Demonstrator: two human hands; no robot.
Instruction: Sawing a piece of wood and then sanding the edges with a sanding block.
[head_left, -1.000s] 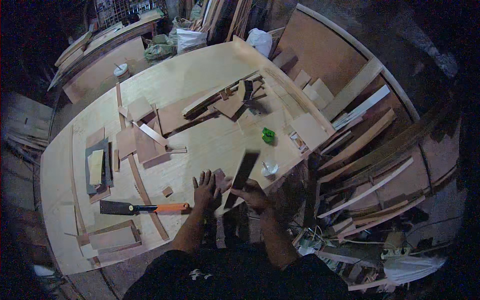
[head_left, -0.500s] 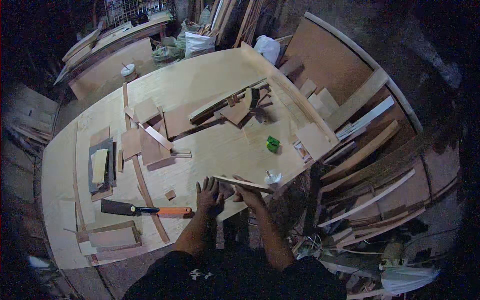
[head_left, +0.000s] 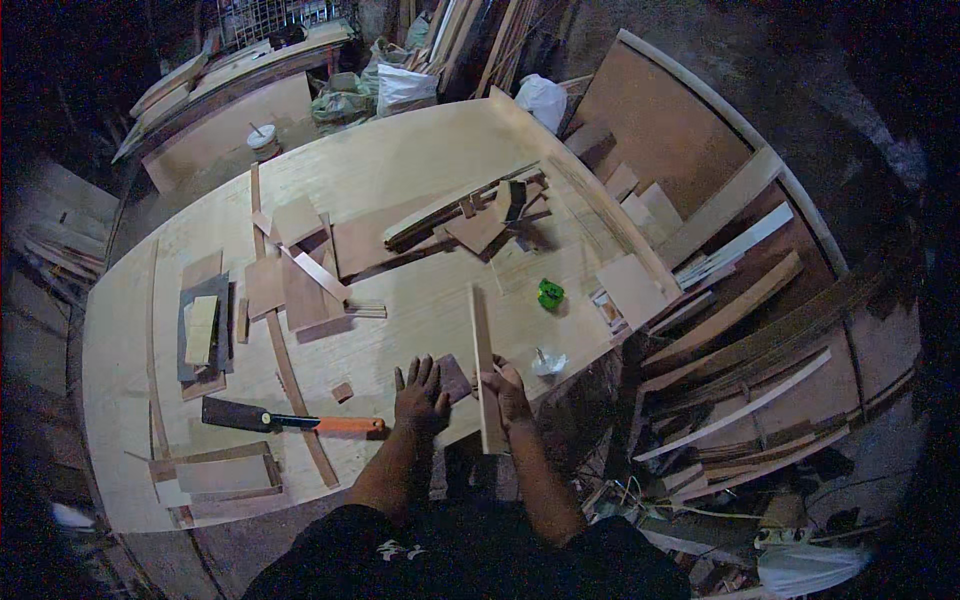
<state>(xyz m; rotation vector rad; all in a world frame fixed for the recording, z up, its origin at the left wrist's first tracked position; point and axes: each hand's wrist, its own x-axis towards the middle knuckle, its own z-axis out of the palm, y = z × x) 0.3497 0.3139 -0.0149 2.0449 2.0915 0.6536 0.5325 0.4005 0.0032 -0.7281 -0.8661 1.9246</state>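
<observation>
My left hand (head_left: 420,402) lies on the worktable (head_left: 420,310) near its front edge, fingers stretched out and spread. Beside its thumb is a flat, dark brown piece (head_left: 454,378); whether the thumb touches it cannot be made out. In my right hand (head_left: 508,393) I grip a narrow wooden board (head_left: 480,350), which stands on edge and points away from me. To the left of my hands lies a handsaw (head_left: 290,420) with a dark blade and an orange handle. A small brown wood block (head_left: 342,392) sits just beyond the saw handle.
A green tape measure (head_left: 549,293) and a small clear plastic item (head_left: 547,361) lie at the right. Stacked wood offcuts (head_left: 300,280) spread over the left half. Further off is a dark-ended tool (head_left: 512,200) among boards. Planks (head_left: 740,235) lean beyond the right edge.
My right hand has swung the wooden board from lying crosswise to pointing away from me, uncovering more of the dark brown piece. My left hand stays nearly in place.
</observation>
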